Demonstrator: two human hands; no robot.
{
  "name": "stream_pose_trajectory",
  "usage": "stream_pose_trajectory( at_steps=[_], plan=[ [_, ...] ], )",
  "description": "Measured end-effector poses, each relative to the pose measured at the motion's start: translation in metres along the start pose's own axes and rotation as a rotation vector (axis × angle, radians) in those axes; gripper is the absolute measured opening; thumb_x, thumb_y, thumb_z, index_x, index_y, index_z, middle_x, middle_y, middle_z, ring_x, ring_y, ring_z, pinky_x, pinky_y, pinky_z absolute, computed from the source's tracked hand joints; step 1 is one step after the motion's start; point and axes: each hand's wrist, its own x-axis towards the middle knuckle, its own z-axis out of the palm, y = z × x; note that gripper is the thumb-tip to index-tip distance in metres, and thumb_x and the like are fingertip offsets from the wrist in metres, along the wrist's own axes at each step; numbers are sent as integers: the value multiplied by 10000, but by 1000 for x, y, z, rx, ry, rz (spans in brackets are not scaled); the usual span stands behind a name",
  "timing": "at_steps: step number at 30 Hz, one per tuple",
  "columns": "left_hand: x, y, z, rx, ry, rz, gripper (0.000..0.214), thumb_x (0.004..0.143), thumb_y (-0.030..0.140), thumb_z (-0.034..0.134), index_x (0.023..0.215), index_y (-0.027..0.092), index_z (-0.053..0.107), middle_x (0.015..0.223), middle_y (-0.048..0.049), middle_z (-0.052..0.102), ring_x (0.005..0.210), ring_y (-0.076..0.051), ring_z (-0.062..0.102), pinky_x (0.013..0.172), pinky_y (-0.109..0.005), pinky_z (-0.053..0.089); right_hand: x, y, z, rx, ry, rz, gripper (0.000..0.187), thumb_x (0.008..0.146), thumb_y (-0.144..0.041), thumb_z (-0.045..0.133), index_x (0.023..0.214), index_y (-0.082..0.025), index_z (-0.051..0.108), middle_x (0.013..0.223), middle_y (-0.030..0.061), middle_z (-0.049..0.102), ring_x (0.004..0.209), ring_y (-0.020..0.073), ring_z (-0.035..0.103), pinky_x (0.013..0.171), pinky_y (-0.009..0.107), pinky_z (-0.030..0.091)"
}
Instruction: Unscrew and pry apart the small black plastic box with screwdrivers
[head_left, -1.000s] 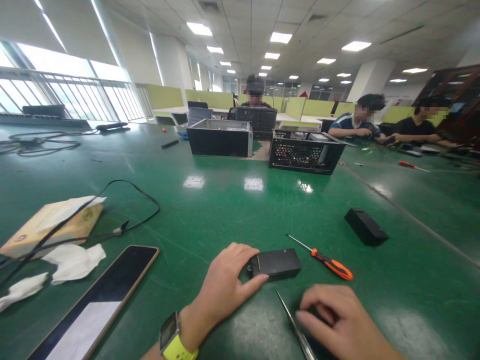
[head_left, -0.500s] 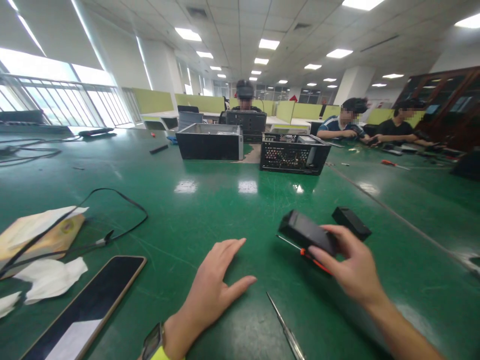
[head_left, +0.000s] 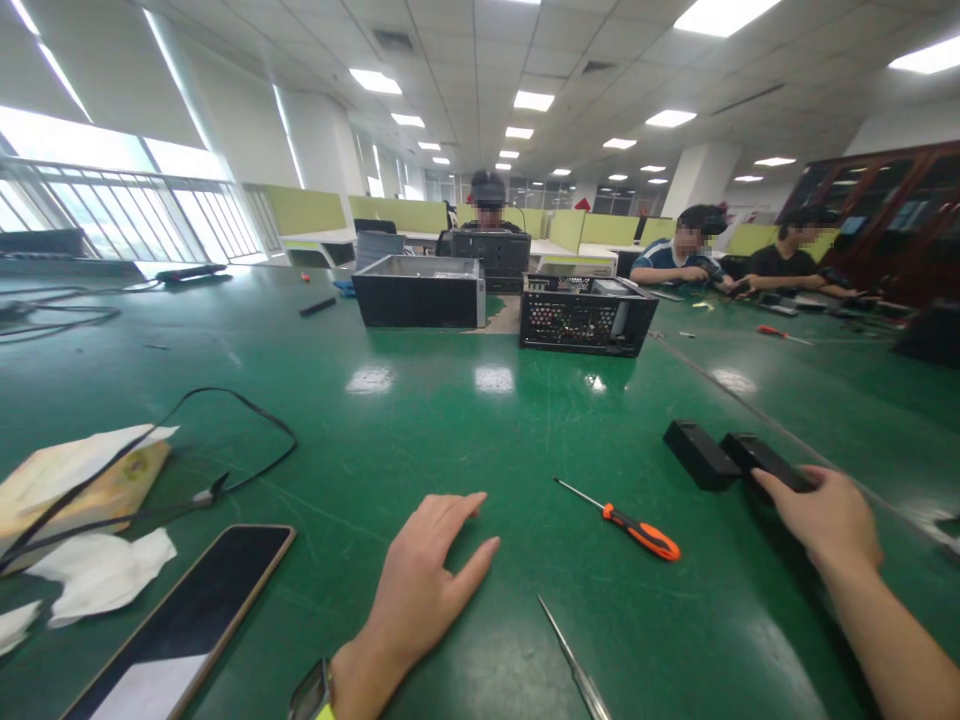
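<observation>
Shifted rightward since half a second ago, the held black box (head_left: 769, 462) is now at four o'clock, just beside a second black box (head_left: 699, 455). Right hand (head_left: 832, 515) has its near end between thumb and fingers; left hand (head_left: 424, 575), between six and seven, holds nothing, fingers wide. The box looks stiff, fairly light, perhaps slippery; its long sides seem best to hold. A desk seam (head_left: 739, 390) runs just beyond; open desk (head_left: 420, 430) stretches toward twelve.
</observation>
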Motion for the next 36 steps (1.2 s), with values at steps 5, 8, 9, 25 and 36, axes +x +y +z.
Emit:
stream_pose_trajectory(
  at_steps=[5, 8, 9, 25, 36],
  plan=[
    [2, 2, -1, 3, 0, -10, 305, 906, 282, 597, 1200, 202, 582, 995, -79, 673, 919, -248, 632, 809, -403, 533, -10, -22, -17, -127, 120, 13, 856, 811, -705, 408, 1374, -64, 475, 1288, 351, 490, 1116, 546, 538, 718, 598, 487],
    [2, 4, -1, 3, 3, -8, 285, 904, 278, 595, 1178, 196, 597, 995, -81, 677, 915, -248, 633, 805, -403, 534, -19, -40, -16, -143, 82, -75, 838, 836, -722, 351, 1316, -64, 547, 1239, 318, 560, 1106, 497, 565, 771, 568, 500],
    [3, 5, -1, 2, 5, -5, 281, 905, 277, 593, 1173, 194, 600, 993, -81, 678, 910, -247, 635, 804, -402, 535, -22, -45, -12, -134, 52, -85, 826, 833, -731, 351, 1303, -86, 566, 1225, 293, 589, 1086, 478, 585, 766, 559, 507],
    [1, 7, 3, 6, -19, 3, 321, 885, 270, 611, 1195, 187, 600, 1053, -91, 668, 961, -251, 634, 840, -399, 544, -89, -98, 24, 288, -256, -711, 577, 836, -571, 566, 1266, -188, 580, 1215, 101, 675, 1027, 255, 656, 892, 357, 515],
    [2, 5, 6, 24, -177, -7, 464, 836, 296, 713, 1263, 213, 550, 1181, -104, 621, 1072, -291, 573, 909, -467, 508, -148, -140, 21, 347, -560, -1115, 548, 860, -477, 632, 1344, -242, 528, 1312, 103, 624, 1221, 296, 544, 1050, 526, 383]
  ],
)
